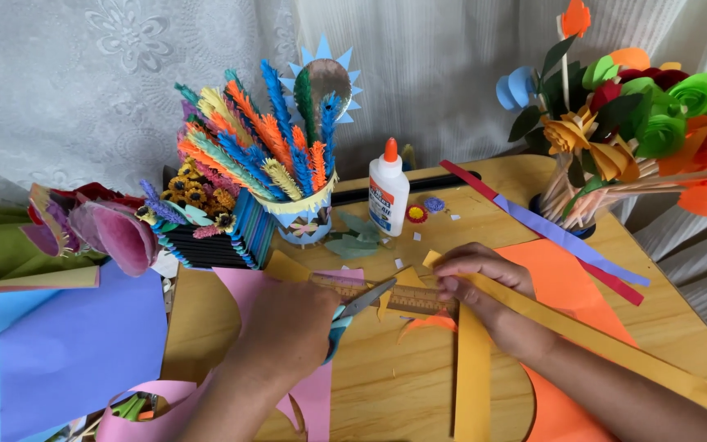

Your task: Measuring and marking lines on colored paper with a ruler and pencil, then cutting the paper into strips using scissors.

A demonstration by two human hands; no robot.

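Yellow strip: the yellow paper strip [583, 331] lies on the wooden table [394, 385] near its middle, long axis running from the fingertips of the right hand out toward the table's right edge and near corner.
Strip end: the left end sits pinched under the right hand [478, 274], just beside the blade tips.
Right hand: closed on the strip's end, fingers curled down over it, pressing it to the table.
Scissors: the scissors [353, 315] point right and a little away from the person, blades parted, tips touching or almost touching the strip's end; which, cannot be told.
Left hand: the left hand [284, 327] grips the scissor handles, closed around them, left of the strip.
Nearer hand: the right hand is on the strip; the left reaches it only through the blades.
Second strip: another yellow strip [473, 376] runs toward the near edge, crossing under the first.
Ruler: a wooden ruler [386, 296] lies under the blades, parallel to the far edge.
Farther out: orange paper [566, 286] under the strip; glue bottle [389, 190] toward the far edge.
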